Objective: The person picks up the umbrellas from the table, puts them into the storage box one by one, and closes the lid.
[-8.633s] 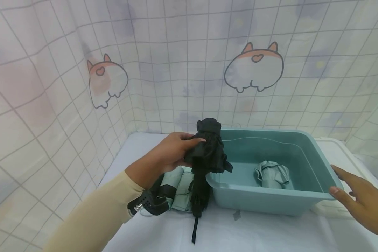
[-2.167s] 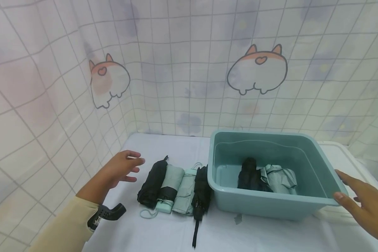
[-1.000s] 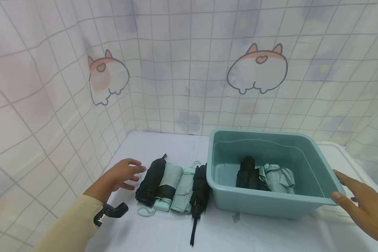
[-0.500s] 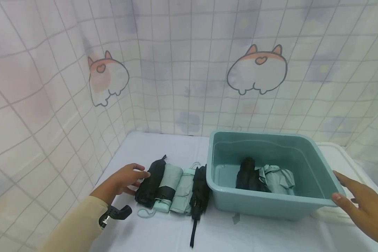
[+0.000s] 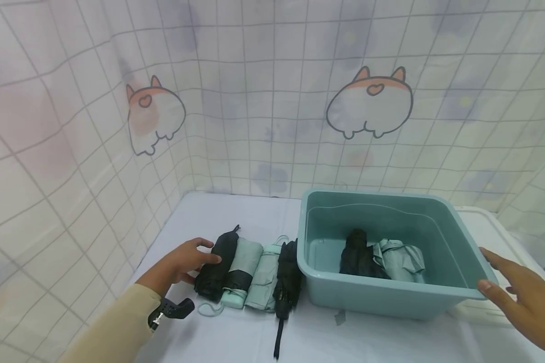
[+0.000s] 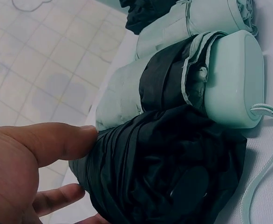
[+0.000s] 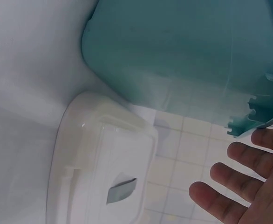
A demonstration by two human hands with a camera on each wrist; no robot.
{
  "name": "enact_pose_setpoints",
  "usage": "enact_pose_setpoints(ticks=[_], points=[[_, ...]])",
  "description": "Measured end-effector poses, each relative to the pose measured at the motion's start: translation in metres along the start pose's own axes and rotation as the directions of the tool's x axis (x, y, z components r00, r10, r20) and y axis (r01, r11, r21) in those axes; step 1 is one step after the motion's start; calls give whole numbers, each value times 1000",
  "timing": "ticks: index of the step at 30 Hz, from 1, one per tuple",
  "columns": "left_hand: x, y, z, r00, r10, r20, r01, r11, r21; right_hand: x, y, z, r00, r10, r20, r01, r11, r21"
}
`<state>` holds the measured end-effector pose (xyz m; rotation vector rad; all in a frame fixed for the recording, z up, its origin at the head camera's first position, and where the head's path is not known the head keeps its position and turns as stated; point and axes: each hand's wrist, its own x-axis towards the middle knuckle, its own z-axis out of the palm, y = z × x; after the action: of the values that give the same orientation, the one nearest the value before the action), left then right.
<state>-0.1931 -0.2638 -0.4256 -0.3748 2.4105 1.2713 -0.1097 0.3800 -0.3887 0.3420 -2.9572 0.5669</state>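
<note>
In the head view my left hand (image 5: 187, 261) is at the left end of a row of folded umbrellas. Its thumb touches the leftmost black folded umbrella (image 5: 219, 263), with relaxed fingers along the outer side, as the left wrist view confirms. Beside it lie a pale green umbrella (image 5: 248, 252) with a black band, another pale green umbrella (image 5: 264, 280) and a black umbrella (image 5: 288, 277) with a strap. My right hand (image 5: 524, 302) rests at the right rim of a teal bin (image 5: 368, 298), fingers straight. Inside are a black umbrella (image 5: 355, 252) and a pale green umbrella (image 5: 400, 259).
A white container (image 7: 92, 172) with a grey tab sits behind and right of the bin. White cloth covers the table (image 5: 227, 335). A checked curtain (image 5: 254, 101) with cartoon prints hangs behind and to the left.
Earlier my left hand held a black umbrella beside the bin; a black one now lies inside. Since then the hand has moved right onto the leftmost umbrella. My right hand stays at the rim.
</note>
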Motion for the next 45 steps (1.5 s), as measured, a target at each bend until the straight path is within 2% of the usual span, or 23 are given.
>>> enact_pose_setpoints(ticks=[13, 20, 25, 32, 36, 45], points=[[6, -1, 4, 1000, 12, -10, -12, 999, 34, -1, 3, 2, 1000, -18, -17, 18, 1000, 5], [7, -2, 3, 1000, 19, -14, -18, 999, 46, -1, 5, 1, 997, -57, -51, 57, 998, -7], [8, -4, 2, 1000, 12, -10, -11, 1000, 26, -2, 7, 0, 999, -37, -36, 35, 998, -61], [8, -9, 1, 1000, 2, -11, -2, 1000, 3, -4, 4, 0, 1000, -23, -6, 23, 1000, 0], [6, -10, -1, 1000, -9, -11, 8, 1000, -28, -4, 0, -2, 1000, -12, 12, 12, 1000, 1], [-2, -7, -10, 999, 6, -42, -10, 996, -92, -5, -4, -2, 1000, -7, -24, 6, 999, -36]])
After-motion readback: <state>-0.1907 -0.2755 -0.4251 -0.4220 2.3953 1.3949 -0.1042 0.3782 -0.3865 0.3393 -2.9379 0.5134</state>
